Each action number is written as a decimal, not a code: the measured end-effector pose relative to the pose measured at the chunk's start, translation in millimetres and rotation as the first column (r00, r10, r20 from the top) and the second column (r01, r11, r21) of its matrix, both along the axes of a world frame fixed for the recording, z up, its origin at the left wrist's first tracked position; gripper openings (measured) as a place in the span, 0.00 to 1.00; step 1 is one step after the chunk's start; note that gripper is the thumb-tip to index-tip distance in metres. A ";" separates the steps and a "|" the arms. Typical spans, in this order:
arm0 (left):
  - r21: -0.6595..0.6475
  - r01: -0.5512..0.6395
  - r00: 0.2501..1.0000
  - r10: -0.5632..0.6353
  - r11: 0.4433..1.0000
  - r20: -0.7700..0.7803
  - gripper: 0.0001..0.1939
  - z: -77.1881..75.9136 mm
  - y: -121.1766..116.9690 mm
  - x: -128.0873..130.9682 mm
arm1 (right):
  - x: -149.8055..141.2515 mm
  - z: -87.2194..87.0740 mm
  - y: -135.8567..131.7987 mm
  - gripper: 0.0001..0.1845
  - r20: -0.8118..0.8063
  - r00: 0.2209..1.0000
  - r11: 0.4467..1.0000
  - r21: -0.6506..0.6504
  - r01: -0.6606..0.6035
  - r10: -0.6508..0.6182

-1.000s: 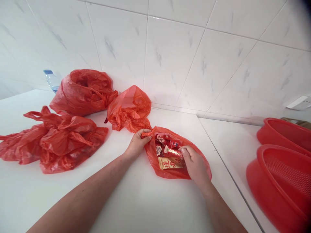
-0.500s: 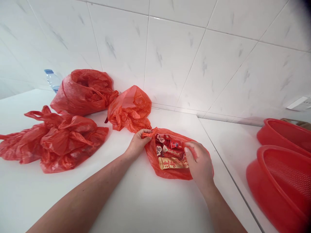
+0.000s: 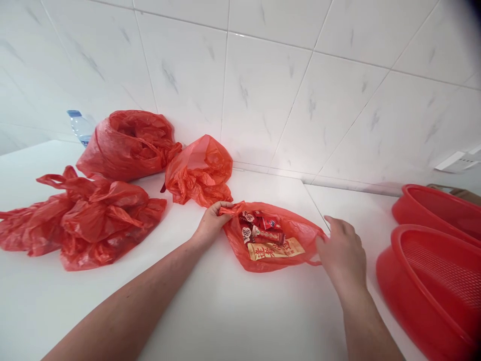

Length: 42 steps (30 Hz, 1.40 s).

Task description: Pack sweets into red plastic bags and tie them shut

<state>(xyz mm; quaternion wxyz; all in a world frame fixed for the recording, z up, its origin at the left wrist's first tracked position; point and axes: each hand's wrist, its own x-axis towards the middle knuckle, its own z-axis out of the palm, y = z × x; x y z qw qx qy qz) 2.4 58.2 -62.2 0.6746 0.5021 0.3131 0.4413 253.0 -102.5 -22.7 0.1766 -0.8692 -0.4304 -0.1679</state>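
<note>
The right hand (image 3: 341,253) has left the packets (image 3: 268,235), now uncovered inside the red bag (image 3: 240,254), for its right end, fingers loosely parted, any grip unclear; the left hand (image 3: 214,220) pinches the opposite end, so handling centres on the bag itself.

Thin, crinkled plastic bag (image 3: 236,243) with glossy wrappers (image 3: 276,249)

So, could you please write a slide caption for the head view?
Left hand pinching a red plastic bag of printed packets, right hand at its other end.
</note>
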 end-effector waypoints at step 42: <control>-0.164 0.043 0.940 0.016 0.986 0.339 0.04 141.2 -42.1 -6.7 | 12.8 14.8 -5.2 0.19 -0.633 -0.105 0.633 0.718 0.289 0.767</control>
